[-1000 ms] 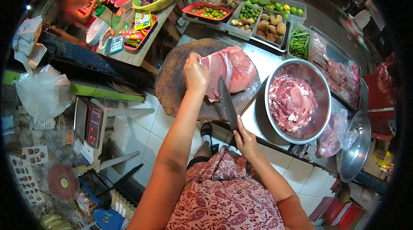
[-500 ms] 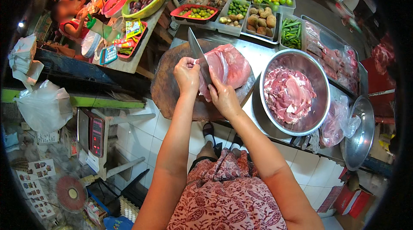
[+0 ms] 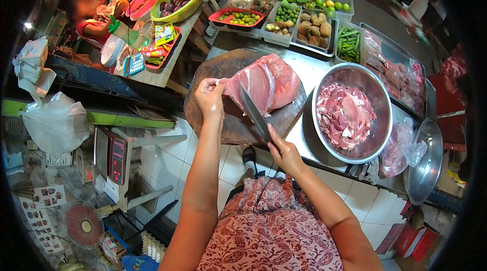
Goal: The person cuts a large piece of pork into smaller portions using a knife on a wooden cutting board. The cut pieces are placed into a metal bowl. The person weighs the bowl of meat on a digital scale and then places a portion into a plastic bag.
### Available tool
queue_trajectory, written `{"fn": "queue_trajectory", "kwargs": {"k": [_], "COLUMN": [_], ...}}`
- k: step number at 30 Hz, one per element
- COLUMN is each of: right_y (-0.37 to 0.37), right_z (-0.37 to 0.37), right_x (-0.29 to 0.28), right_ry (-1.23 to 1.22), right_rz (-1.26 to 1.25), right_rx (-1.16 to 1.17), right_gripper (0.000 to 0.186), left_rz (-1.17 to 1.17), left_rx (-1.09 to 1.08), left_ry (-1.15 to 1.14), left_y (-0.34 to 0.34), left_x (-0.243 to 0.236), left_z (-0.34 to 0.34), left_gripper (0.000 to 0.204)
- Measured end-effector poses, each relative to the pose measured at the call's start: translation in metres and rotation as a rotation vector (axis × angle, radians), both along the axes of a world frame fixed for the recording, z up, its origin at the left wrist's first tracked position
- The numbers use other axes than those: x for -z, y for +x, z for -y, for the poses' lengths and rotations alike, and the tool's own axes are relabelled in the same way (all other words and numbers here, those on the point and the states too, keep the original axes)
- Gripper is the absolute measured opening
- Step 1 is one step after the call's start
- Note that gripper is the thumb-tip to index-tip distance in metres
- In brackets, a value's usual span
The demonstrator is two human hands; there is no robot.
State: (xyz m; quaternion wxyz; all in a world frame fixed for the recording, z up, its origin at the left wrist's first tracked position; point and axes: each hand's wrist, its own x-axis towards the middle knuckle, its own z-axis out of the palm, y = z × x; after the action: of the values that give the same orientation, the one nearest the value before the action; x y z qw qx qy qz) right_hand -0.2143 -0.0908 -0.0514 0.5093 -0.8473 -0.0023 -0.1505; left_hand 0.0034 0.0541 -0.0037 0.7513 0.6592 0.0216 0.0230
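Observation:
A large piece of raw meat (image 3: 274, 80) lies on a thick round wooden chopping board (image 3: 205, 70). At the meat's left edge my left hand (image 3: 210, 99) pinches a flap and draws it out to the left. My right hand (image 3: 284, 151) grips the handle of a long kitchen knife (image 3: 255, 113). Its blade points up and left, with the tip against the stretched flap. Right of the board stands a steel bowl (image 3: 378, 141) holding a heap of cut meat (image 3: 345, 113).
Beyond the board are trays of limes, brown roots and green chillies (image 3: 349, 42). Packed meat (image 3: 401, 75) fills a tray at the right, near a hanging metal pan (image 3: 425, 159). A digital scale (image 3: 114, 162) stands lower left. Another person (image 3: 91, 27) is at the far left.
The knife has come back toward me and lower, its tip now at the flap instead of past the meat. My left hand has shifted slightly left and down, stretching the flap.

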Motion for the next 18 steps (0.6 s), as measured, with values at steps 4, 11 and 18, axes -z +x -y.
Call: {"fn": "queue_trajectory", "kwargs": {"k": [4,11,18], "right_y": [0.063,0.071,-0.014], "right_z": [-0.001,-0.009,0.002], "right_x": [-0.011,0.010,0.031], "right_ry": [0.090,0.039,-0.079], "right_rz": [0.027,-0.013,-0.186], "right_rx": [0.019,0.006,-0.131], "right_gripper": [0.062,0.066,0.067], "left_rz": [0.027,0.016,-0.037], "left_rx": [0.056,0.110,0.013], "left_ry": [-0.046,-0.060,-0.107], "left_y": [-0.006,-0.011,-0.013], "left_x": [0.003,0.004,0.004], "left_z": [0.002,0.007,-0.026], "left_gripper": [0.008,0.008,0.011]}}
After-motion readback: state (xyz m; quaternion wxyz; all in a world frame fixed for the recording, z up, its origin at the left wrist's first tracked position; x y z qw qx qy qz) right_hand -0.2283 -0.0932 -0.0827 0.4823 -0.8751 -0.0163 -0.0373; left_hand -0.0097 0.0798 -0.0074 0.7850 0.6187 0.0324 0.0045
